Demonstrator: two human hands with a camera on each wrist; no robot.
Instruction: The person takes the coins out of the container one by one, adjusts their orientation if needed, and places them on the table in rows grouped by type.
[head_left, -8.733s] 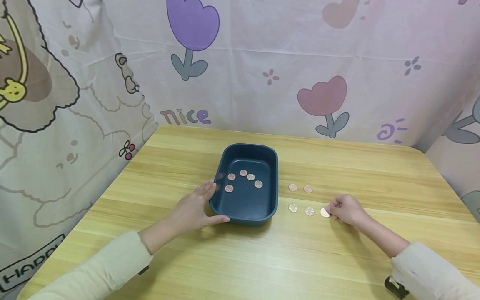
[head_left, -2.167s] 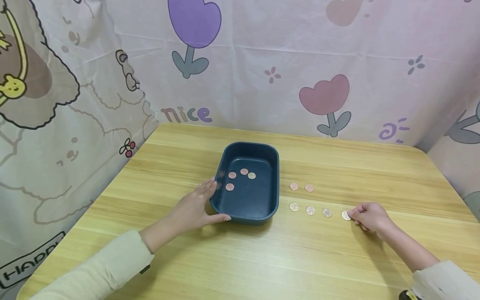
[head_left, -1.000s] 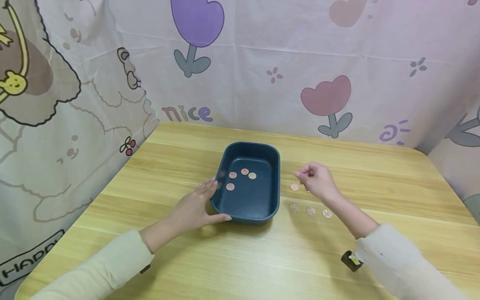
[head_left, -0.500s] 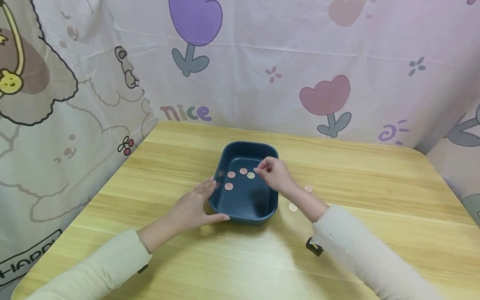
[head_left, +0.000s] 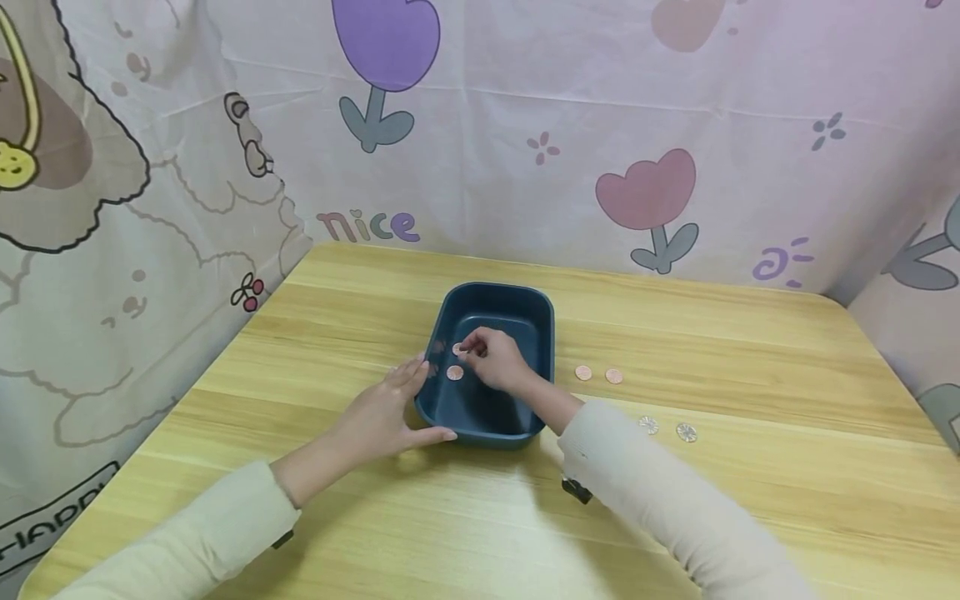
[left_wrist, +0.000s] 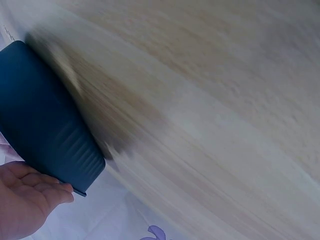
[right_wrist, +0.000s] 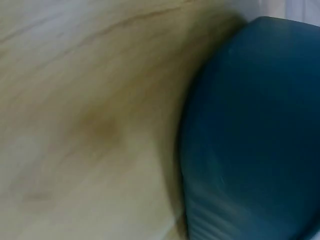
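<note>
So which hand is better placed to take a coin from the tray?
Likely the right hand: it reaches into the blue tray, close to a coin, while the left hand rests against the tray's edge.

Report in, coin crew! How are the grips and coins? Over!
Left grip touching blue tray. Right grip over it, can't tell if holding. Two coins visible inside, four coins on table. Right sleeve hides some table.

"nice" — back cloth, "HAPP…" — L cloth
</note>
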